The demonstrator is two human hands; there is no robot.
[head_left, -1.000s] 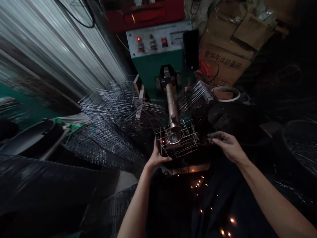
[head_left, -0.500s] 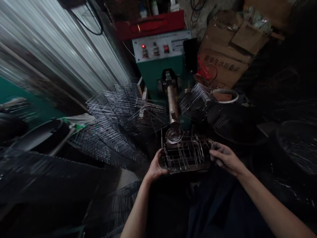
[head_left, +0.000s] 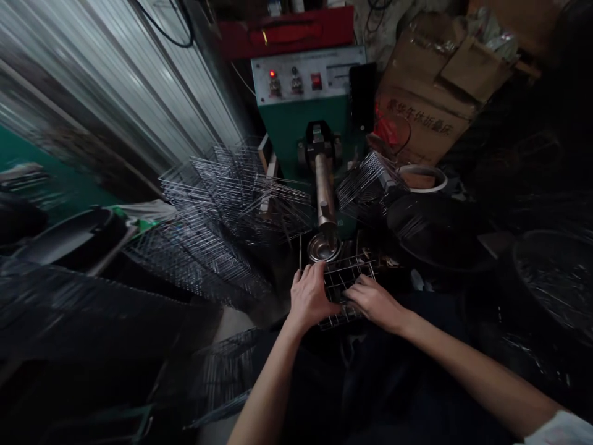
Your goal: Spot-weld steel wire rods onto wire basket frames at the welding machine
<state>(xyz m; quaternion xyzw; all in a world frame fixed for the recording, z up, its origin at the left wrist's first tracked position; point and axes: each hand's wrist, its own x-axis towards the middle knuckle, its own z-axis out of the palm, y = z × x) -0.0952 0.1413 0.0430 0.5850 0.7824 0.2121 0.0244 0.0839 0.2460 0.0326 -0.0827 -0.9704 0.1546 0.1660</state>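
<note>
Head view: wire frame at six o'clock from metal arm. Left hand spread at frame's nine, right hand curled at three; cannot tell either grip in gloom. Uneven push could skew frame.

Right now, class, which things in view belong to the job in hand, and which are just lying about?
Likely job: wire basket, at left hand and right hand; green machine; metal arm; piled wirework.

Likely lying about: cardboard box; red plastic.
</note>
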